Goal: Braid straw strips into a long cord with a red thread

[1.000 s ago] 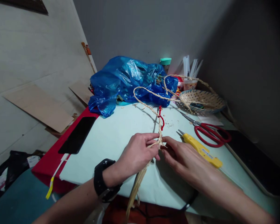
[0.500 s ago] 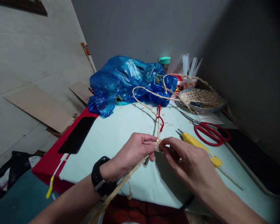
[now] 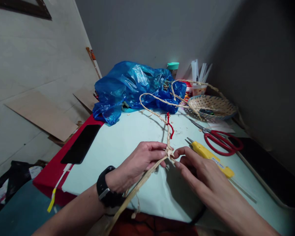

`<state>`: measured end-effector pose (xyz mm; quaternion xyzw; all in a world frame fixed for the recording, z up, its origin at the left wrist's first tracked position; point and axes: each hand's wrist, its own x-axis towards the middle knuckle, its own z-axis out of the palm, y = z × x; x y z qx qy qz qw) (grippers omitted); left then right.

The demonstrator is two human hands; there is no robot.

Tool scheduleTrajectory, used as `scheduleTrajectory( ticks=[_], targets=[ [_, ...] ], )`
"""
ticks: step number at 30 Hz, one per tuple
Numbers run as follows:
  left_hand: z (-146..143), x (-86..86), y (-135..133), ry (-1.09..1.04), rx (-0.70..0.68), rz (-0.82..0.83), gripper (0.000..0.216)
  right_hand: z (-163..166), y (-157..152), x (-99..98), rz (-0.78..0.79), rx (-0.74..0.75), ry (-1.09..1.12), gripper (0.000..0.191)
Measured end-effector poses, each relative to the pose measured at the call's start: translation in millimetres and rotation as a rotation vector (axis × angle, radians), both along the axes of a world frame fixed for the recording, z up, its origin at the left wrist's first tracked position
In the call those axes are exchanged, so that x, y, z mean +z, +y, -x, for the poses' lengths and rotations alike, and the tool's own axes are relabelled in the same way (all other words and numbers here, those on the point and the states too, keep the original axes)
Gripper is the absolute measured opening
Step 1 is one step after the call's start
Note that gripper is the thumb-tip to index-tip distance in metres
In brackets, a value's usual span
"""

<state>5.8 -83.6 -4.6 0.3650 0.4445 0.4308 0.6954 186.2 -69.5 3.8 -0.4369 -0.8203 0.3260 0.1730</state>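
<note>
A braided straw cord (image 3: 168,139) runs down the middle of the table, its lower end a loose knot of pale strands. My left hand (image 3: 144,159), with a black watch on the wrist, pinches the braid's end between thumb and fingers. From there a long flat straw strand (image 3: 137,186) trails over the left wrist toward me. Just right of the braid's end is my right hand (image 3: 199,167), its thumb and forefinger parted near a short strand tip. Whether the thumb touches that tip is unclear. Around the braid higher up, a red fuzzy wire (image 3: 171,129) is twisted.
Red-handled scissors (image 3: 222,142) and a yellow glue gun (image 3: 208,157) lie right of my hands. A woven basket (image 3: 218,108) and a blue plastic bag (image 3: 135,85) stand behind. A black phone (image 3: 81,144) lies at the left edge.
My right thumb and forefinger have parted and drawn slightly right, away from the braid's end. More of the pale strands shows between the hands. My left hand keeps its pinch.
</note>
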Motion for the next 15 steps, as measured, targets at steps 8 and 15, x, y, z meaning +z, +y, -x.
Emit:
scheduleTrajectory(
  ticks=[8,15],
  targets=[
    [-0.4,-0.2,3.4,-0.033,0.057,-0.01,0.027,-7.8,3.4,6.5,0.058,-0.056,0.041,0.023],
    [-4.3,0.7,3.2,0.016,0.026,-0.065,0.03,-0.7,8.8,0.5,-0.205,-0.124,0.02,0.027]
  ],
)
